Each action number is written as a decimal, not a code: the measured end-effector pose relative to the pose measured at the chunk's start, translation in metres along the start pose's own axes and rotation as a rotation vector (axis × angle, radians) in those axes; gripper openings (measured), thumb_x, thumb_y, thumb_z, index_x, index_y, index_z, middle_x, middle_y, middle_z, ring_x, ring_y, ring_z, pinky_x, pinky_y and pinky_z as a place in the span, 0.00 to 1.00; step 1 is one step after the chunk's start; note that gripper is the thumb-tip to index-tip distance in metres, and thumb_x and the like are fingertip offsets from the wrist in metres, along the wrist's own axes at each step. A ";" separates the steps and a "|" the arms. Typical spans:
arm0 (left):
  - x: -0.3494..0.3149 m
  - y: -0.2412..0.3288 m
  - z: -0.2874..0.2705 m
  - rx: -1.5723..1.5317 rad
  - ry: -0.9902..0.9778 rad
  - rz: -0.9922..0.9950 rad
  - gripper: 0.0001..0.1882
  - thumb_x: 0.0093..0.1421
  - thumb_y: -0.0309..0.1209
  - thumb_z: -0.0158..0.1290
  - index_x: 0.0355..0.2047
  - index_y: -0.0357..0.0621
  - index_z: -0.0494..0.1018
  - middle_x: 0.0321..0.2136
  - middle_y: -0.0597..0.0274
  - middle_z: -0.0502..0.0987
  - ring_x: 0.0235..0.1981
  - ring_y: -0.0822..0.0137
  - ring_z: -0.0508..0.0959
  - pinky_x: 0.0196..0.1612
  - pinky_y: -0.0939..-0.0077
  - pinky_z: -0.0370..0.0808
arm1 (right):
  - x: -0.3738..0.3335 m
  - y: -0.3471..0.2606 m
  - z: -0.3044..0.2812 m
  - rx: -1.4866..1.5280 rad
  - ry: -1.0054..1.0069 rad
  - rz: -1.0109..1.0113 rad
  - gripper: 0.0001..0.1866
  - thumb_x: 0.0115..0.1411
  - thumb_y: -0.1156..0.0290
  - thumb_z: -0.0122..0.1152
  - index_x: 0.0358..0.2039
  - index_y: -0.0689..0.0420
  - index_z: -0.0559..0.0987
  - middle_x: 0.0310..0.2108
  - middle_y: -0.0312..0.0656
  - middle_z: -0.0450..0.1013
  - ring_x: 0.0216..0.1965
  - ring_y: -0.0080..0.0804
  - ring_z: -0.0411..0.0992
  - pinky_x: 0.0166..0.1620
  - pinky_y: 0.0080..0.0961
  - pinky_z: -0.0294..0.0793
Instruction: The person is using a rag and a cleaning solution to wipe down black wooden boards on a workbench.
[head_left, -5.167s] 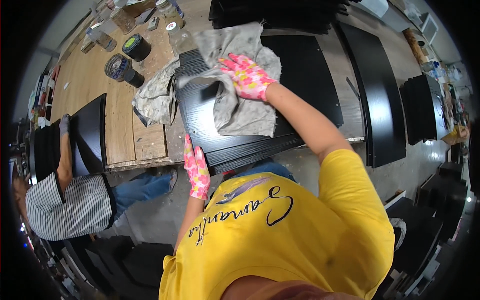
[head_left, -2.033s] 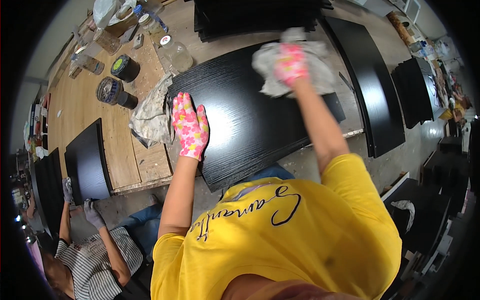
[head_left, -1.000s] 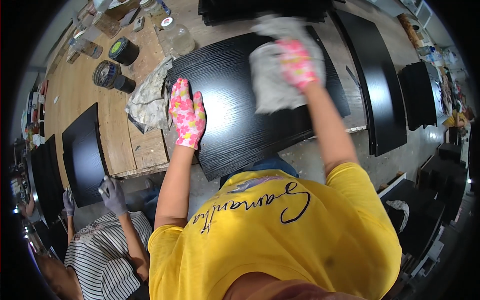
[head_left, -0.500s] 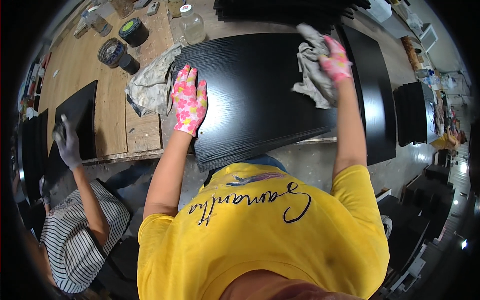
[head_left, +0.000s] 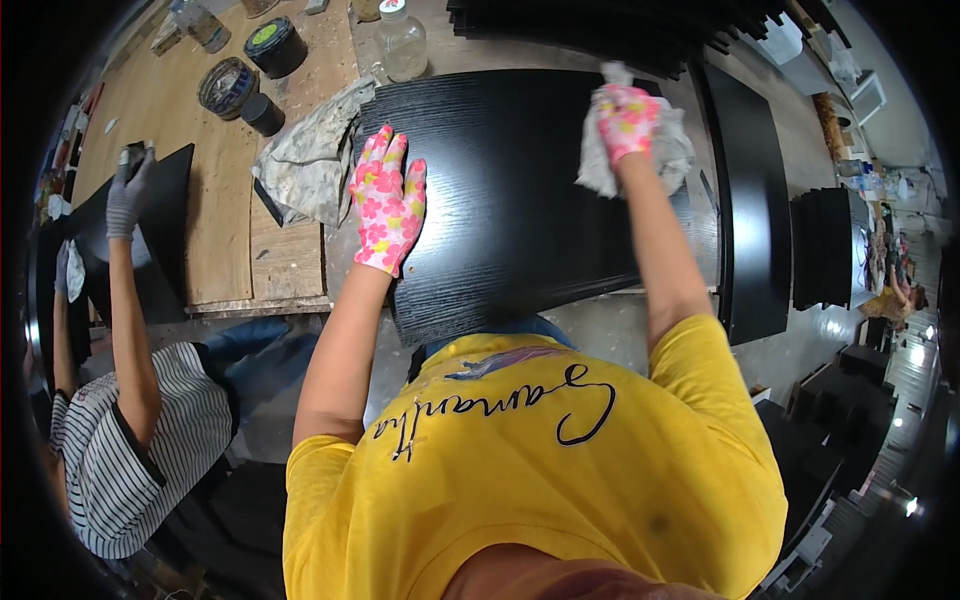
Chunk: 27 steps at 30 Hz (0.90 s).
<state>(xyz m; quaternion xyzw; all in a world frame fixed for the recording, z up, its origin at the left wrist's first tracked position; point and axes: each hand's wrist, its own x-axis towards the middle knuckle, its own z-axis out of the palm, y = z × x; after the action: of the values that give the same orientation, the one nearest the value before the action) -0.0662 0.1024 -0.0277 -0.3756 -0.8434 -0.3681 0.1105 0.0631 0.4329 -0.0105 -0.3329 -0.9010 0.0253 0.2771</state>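
Note:
A black wood-grain panel (head_left: 510, 190) lies in front of me at the table's edge, and more board edges show beneath it along its near side. My left hand (head_left: 388, 205), in a pink flowered glove, rests flat on its left end with the fingers stretched out. At the panel's far right end, my right hand (head_left: 628, 122), gloved alike, is closed on a grey-white rag (head_left: 672, 145) pressed against the surface. Beside my left hand lies a stained, crumpled cloth (head_left: 305, 170).
Left of the panel, a jar of dark liquid (head_left: 226, 88), a black tub (head_left: 275, 48) and a clear bottle (head_left: 402, 52) stand on the plywood. Another black panel (head_left: 752, 200) lies to the right. Dark boards (head_left: 600, 25) are stacked behind. A gloved co-worker (head_left: 140, 430) works at far left.
My right hand has moved left across the panel's far right end with the rag. My left hand stays put on the panel. The co-worker's raised hand has moved farther away.

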 end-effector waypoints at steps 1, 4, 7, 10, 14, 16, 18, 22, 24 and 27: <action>0.002 0.003 -0.001 0.039 -0.008 -0.013 0.19 0.60 0.32 0.55 0.50 0.37 0.72 0.55 0.46 0.70 0.57 0.48 0.68 0.60 0.59 0.64 | -0.012 -0.016 0.010 -0.003 0.039 -0.203 0.10 0.52 0.68 0.59 0.34 0.51 0.83 0.35 0.47 0.77 0.39 0.46 0.74 0.48 0.37 0.73; 0.002 0.002 -0.006 0.034 0.019 0.028 0.19 0.59 0.31 0.55 0.49 0.37 0.73 0.55 0.46 0.70 0.57 0.48 0.69 0.60 0.59 0.64 | -0.019 -0.046 -0.001 0.034 -0.006 -0.195 0.12 0.53 0.65 0.59 0.39 0.45 0.82 0.43 0.44 0.75 0.49 0.45 0.69 0.53 0.40 0.67; -0.002 0.001 -0.003 -0.001 0.032 0.006 0.19 0.59 0.32 0.56 0.49 0.37 0.73 0.55 0.47 0.70 0.57 0.48 0.68 0.60 0.58 0.64 | 0.004 -0.019 -0.023 -0.123 -0.071 0.011 0.12 0.57 0.64 0.56 0.41 0.47 0.81 0.42 0.43 0.75 0.47 0.45 0.69 0.52 0.41 0.67; -0.001 -0.004 0.003 0.002 -0.020 -0.030 0.21 0.60 0.37 0.54 0.50 0.39 0.73 0.57 0.50 0.68 0.60 0.51 0.65 0.62 0.58 0.59 | -0.006 -0.034 -0.005 -0.235 -0.142 -0.122 0.13 0.56 0.62 0.56 0.40 0.50 0.79 0.39 0.46 0.74 0.47 0.46 0.69 0.51 0.41 0.67; -0.006 -0.002 -0.004 -0.029 -0.001 -0.003 0.21 0.60 0.37 0.53 0.50 0.39 0.73 0.58 0.50 0.68 0.60 0.50 0.65 0.62 0.58 0.59 | -0.006 -0.038 -0.011 -0.083 -0.180 -0.170 0.15 0.56 0.63 0.56 0.44 0.51 0.77 0.39 0.49 0.73 0.46 0.48 0.70 0.49 0.43 0.70; -0.001 0.000 0.000 0.024 -0.018 -0.041 0.21 0.60 0.37 0.54 0.50 0.39 0.73 0.57 0.50 0.69 0.59 0.49 0.66 0.62 0.58 0.60 | 0.020 -0.008 -0.014 -0.226 -0.311 0.003 0.16 0.55 0.65 0.56 0.45 0.53 0.77 0.40 0.49 0.74 0.46 0.48 0.71 0.49 0.42 0.70; 0.001 -0.002 0.003 -0.013 0.000 -0.020 0.21 0.60 0.37 0.54 0.51 0.40 0.73 0.57 0.50 0.69 0.60 0.49 0.66 0.61 0.56 0.60 | 0.022 -0.001 -0.014 -0.265 -0.255 -0.027 0.15 0.54 0.66 0.57 0.42 0.55 0.78 0.39 0.51 0.75 0.45 0.48 0.73 0.49 0.44 0.70; -0.002 0.001 -0.005 0.013 0.032 0.014 0.19 0.59 0.34 0.56 0.49 0.40 0.73 0.55 0.49 0.71 0.57 0.49 0.69 0.60 0.58 0.64 | 0.010 -0.052 -0.024 -0.340 -0.336 -0.251 0.16 0.52 0.63 0.59 0.41 0.55 0.77 0.43 0.51 0.75 0.48 0.47 0.72 0.50 0.40 0.72; -0.004 0.001 -0.003 0.005 0.040 0.010 0.19 0.59 0.34 0.56 0.49 0.40 0.74 0.55 0.49 0.71 0.57 0.49 0.69 0.60 0.58 0.64 | 0.033 -0.026 -0.019 -0.290 -0.393 -0.073 0.16 0.53 0.64 0.58 0.42 0.55 0.77 0.43 0.50 0.75 0.49 0.46 0.72 0.49 0.40 0.73; 0.000 -0.001 0.001 -0.010 0.052 0.002 0.19 0.59 0.34 0.56 0.49 0.40 0.74 0.55 0.49 0.70 0.57 0.49 0.69 0.60 0.58 0.64 | 0.047 -0.016 -0.019 -0.363 -0.490 0.008 0.15 0.56 0.66 0.56 0.43 0.55 0.76 0.43 0.51 0.74 0.49 0.48 0.72 0.51 0.43 0.71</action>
<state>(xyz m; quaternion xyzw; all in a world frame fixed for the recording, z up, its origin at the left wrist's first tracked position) -0.0671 0.1027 -0.0285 -0.3673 -0.8380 -0.3818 0.1311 0.0346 0.4466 0.0320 -0.3643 -0.9296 -0.0553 -0.0125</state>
